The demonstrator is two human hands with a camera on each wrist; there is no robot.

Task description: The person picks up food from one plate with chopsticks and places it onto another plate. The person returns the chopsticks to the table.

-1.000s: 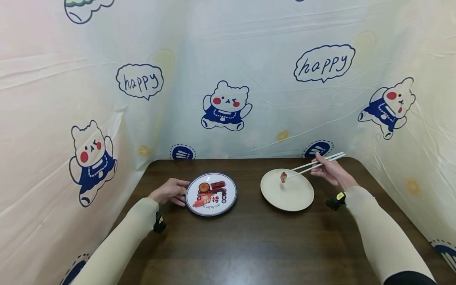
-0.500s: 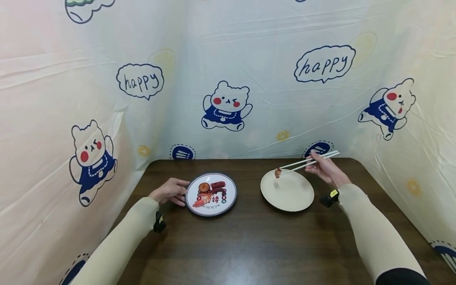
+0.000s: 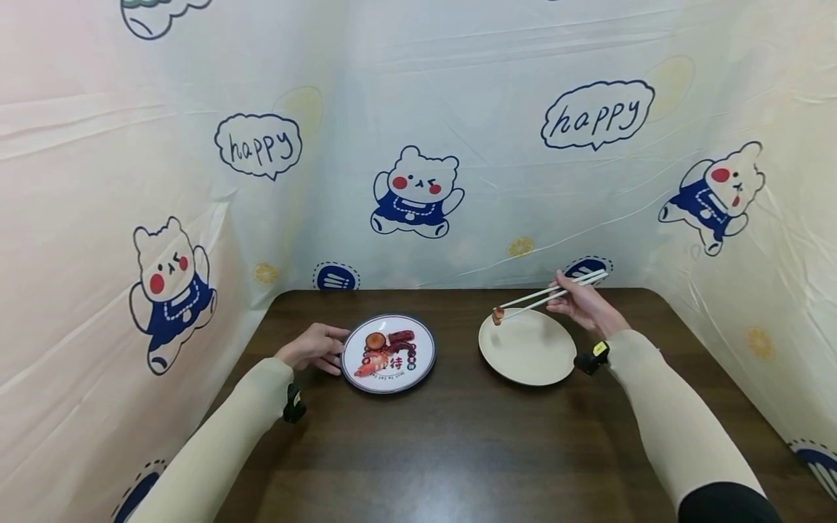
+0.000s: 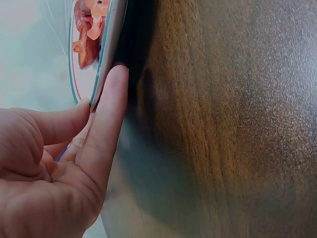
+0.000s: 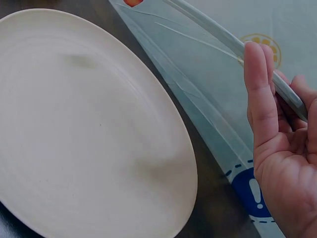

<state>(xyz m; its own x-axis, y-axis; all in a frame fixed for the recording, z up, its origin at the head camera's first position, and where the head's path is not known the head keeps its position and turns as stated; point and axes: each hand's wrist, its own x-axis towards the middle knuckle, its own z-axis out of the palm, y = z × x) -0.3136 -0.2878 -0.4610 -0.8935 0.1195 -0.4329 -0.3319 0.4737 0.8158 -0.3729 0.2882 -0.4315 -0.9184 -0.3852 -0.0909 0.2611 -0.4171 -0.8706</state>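
My right hand [image 3: 583, 303] grips a pair of white chopsticks [image 3: 546, 296]. Between their tips hangs a small reddish-brown piece of food [image 3: 498, 315], above the left rim of a plain cream plate [image 3: 528, 349]. In the right wrist view that plate [image 5: 99, 129] is bare, and the chopsticks [image 5: 213, 27] pass through my fingers. My left hand [image 3: 317, 349] pinches the edge of a white plate with a blue rim [image 3: 379, 383]. Thumb above and fingers beneath that rim show in the left wrist view. On it lie a shrimp [image 3: 371, 365], a round brown piece [image 3: 375, 341] and dark red pieces [image 3: 401, 337].
Both plates rest on a dark brown wooden table [image 3: 418, 450], with a gap between them. A pale printed cloth [image 3: 418, 94] surrounds the table at the back and sides. Each wrist carries a small black camera.
My right hand has moved left with the chopsticks, taking the held food piece from over the cream plate to its left rim. My left hand and its plate have stayed put.
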